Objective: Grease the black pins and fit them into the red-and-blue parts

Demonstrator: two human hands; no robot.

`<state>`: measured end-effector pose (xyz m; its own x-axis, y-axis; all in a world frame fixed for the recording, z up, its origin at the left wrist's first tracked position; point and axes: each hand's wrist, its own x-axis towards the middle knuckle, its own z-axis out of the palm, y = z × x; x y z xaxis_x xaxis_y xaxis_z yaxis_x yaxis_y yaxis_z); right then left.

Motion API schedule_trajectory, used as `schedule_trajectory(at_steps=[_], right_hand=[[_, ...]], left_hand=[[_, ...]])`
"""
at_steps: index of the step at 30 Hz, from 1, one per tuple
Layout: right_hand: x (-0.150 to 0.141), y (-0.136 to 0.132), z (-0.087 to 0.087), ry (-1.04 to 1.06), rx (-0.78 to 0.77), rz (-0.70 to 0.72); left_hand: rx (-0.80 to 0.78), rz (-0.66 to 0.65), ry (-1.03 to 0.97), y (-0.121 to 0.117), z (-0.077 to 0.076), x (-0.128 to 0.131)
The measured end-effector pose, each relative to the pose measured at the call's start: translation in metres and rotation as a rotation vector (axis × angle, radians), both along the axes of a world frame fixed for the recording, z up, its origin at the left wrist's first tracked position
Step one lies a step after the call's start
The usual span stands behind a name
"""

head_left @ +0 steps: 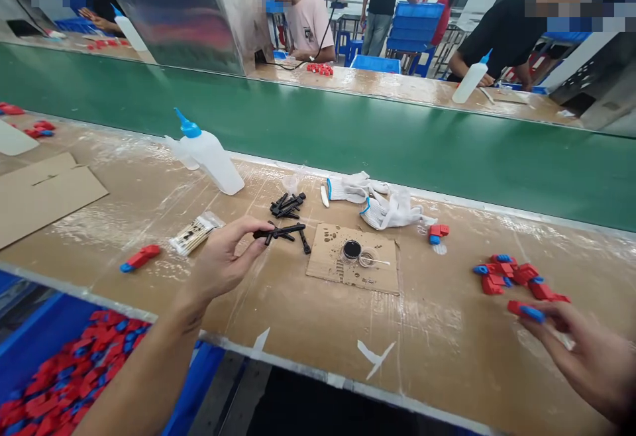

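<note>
My left hand (231, 257) pinches a small black plastic part (281, 231) shaped like a toy gun, held above the table. Just behind it lies a pile of similar black parts (287, 206), and one more black piece (305, 242) rests to its right. At the far right my right hand (581, 350) grips a red and blue plastic toy piece (527, 311) between thumb and fingers. Beyond that hand sits a cluster of like red and blue pieces (514, 273). Between the hands, a cardboard piece (322, 267) carries a small cup of black liquid (352, 249) and a clear cup (367, 258) with a cotton swab.
White gloves (392, 211) and a white squeeze bottle (213, 161) stand along the green conveyor belt (308, 124). A bag of cotton swabs (196, 232) and a red-blue piece (140, 258) lie left. A blue bin (30, 330) of red-blue pieces is below. Several people are across the belt.
</note>
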<state>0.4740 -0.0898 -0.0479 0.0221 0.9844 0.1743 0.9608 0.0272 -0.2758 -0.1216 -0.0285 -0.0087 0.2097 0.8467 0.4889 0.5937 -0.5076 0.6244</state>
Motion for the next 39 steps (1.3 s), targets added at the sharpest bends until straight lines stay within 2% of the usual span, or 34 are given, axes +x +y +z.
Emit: schedule_trajectory(at_steps=[3,7,10,13,17,20,23,25,27,29,31,33,35,39], right_hand=[[-0.042,-0.001,0.014,0.015,-0.159,0.205],[-0.076,0.016,0.023,-0.036,-0.175,0.303],[-0.083,0.022,0.025,-0.032,-0.207,0.294],[-0.086,0.017,0.024,0.017,-0.255,0.236],[-0.094,0.005,0.02,0.08,-0.27,0.165],[-0.096,-0.002,0.019,0.108,-0.229,0.136],[-0.102,-0.001,0.03,0.091,-0.127,0.128],[-0.117,0.008,0.047,0.082,-0.002,0.157],[-0.143,0.025,0.066,0.101,0.057,0.267],[-0.174,0.048,0.082,0.103,-0.077,0.449],[-0.201,0.072,0.09,0.044,-0.206,0.575],[-0.218,0.09,0.089,0.009,-0.278,0.613],[-0.224,0.099,0.082,0.026,-0.287,0.63],[-0.226,0.098,0.066,0.147,-0.156,0.701]], left_hand=[[-0.037,-0.094,-0.153,-0.004,0.009,0.016],[-0.015,-0.259,-0.386,0.007,0.028,0.057],[-0.048,-0.333,-0.596,0.029,0.037,0.085],[-0.146,-0.366,-0.855,0.048,0.035,0.102],[-0.38,-0.412,-1.167,0.054,0.027,0.105],[-0.553,-0.391,-1.288,0.049,0.026,0.099],[-0.604,-0.395,-1.208,0.042,0.024,0.093],[-0.537,-0.39,-1.069,0.038,0.02,0.093],[-0.461,-0.384,-0.915,0.035,0.013,0.094],[-0.426,-0.402,-0.757,0.034,0.008,0.094],[-0.411,-0.411,-0.604,0.035,0.004,0.092],[-0.358,-0.389,-0.465,0.038,0.003,0.088],[-0.261,-0.352,-0.33,0.041,0.004,0.085],[-0.056,-0.274,-0.157,0.046,0.006,0.083]])
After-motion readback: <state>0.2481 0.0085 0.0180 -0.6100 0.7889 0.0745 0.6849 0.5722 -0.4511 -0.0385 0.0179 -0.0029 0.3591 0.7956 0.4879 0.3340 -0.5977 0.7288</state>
